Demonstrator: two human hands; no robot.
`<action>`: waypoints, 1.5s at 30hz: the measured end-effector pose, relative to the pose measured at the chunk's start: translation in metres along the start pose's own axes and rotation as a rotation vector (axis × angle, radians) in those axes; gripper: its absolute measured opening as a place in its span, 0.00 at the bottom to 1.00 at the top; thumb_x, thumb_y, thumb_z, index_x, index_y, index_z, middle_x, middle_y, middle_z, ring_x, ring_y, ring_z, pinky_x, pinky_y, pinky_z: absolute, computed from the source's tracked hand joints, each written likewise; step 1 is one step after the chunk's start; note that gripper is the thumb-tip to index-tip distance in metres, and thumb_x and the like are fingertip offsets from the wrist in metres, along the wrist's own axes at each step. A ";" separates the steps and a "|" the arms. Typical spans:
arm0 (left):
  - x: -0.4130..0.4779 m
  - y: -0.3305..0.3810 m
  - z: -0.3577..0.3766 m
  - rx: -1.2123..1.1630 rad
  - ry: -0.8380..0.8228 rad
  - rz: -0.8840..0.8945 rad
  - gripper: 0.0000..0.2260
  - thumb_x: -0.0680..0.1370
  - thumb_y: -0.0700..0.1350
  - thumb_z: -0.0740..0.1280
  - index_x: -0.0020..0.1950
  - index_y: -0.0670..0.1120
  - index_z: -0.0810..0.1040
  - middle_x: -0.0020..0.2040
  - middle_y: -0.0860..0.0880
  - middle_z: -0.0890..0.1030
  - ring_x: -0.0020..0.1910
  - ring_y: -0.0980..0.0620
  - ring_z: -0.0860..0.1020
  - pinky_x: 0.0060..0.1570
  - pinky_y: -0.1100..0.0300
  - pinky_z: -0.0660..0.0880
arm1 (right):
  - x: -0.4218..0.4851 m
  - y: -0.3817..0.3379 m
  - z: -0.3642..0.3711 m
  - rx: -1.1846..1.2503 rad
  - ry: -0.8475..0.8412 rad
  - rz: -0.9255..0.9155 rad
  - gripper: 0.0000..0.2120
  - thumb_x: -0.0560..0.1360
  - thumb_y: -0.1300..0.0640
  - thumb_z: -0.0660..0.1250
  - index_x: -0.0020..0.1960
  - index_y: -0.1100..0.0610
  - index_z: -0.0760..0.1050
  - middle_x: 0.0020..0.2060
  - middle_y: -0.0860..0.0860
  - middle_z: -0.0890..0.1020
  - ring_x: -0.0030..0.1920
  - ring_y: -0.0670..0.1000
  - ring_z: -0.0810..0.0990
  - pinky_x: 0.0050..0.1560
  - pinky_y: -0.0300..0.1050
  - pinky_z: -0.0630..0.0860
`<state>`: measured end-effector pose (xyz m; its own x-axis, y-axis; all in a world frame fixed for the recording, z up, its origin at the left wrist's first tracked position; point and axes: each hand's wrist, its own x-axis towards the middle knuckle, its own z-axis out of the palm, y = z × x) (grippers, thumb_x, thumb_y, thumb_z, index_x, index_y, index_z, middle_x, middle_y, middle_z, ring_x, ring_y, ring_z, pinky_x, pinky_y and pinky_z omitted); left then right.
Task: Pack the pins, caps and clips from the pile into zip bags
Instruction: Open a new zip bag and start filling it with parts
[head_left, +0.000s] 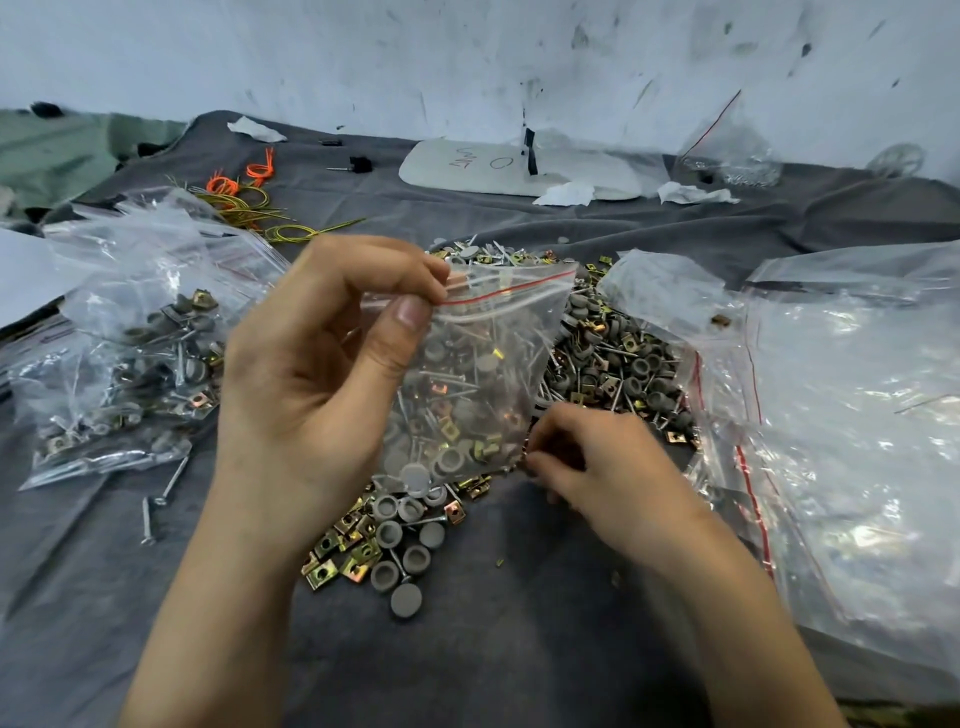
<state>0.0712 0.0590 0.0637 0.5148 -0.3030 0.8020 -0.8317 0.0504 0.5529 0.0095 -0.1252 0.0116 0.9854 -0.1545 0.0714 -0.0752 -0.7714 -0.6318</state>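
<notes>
Far left of the pile: a heap of filled zip bags, clear with red seal lines, packed with grey caps, steel pins and brass-coloured clips. Behind and left of the pile: loops of orange and yellow-green wire. Just left of the pile's near end, loose on the grey cloth: two stray pins.

Raised over the pile's left half: left hand, thumb and forefinger pinching the top left corner of a clear zip bag at its red-lined seal. Hanging from that pinch just above the pile, mouth up, partly filled with pins, caps and clips mixed together.

The pile itself: round grey caps, square yellow-plated clips and flat-headed pins, spread on the cloth.

At the pile's near right edge, beside the held bag's lower right corner: right hand, palm down, fingers curled with tips among the parts. Too blurred to tell whether anything is gripped.

Behind the pile: a white oval board with a handwritten "O" in dark marker. Left of that letter, a scrawl not legible. Beside the board: white tissue scraps.

Right of the pile: a stack of empty zip bags with red seal lines, a single clip lying on top. Far behind and right of the pile, against the wall: a crumpled clear bag with a red line.
</notes>
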 end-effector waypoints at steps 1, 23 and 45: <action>0.000 0.000 0.000 -0.009 -0.005 -0.002 0.09 0.81 0.34 0.61 0.51 0.48 0.73 0.52 0.45 0.78 0.56 0.47 0.79 0.56 0.58 0.74 | -0.001 0.003 -0.006 0.041 0.044 0.015 0.10 0.75 0.59 0.69 0.39 0.48 0.72 0.31 0.43 0.78 0.33 0.42 0.78 0.34 0.29 0.71; -0.003 0.011 0.024 -0.080 -0.244 -0.027 0.05 0.80 0.40 0.63 0.49 0.48 0.76 0.53 0.46 0.79 0.55 0.51 0.79 0.51 0.62 0.72 | -0.034 -0.038 -0.052 0.394 0.654 -0.381 0.09 0.76 0.56 0.68 0.55 0.48 0.79 0.55 0.45 0.81 0.57 0.47 0.79 0.52 0.40 0.75; 0.000 -0.003 -0.008 0.003 -0.051 -0.008 0.05 0.81 0.39 0.62 0.51 0.48 0.75 0.53 0.45 0.79 0.56 0.44 0.79 0.57 0.52 0.74 | 0.007 -0.010 0.028 -0.014 0.117 -0.037 0.07 0.73 0.61 0.70 0.45 0.52 0.73 0.45 0.47 0.75 0.49 0.50 0.74 0.52 0.49 0.73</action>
<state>0.0756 0.0666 0.0637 0.5105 -0.3517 0.7847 -0.8281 0.0446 0.5587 0.0210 -0.1014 -0.0027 0.9630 -0.1960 0.1849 -0.0418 -0.7866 -0.6160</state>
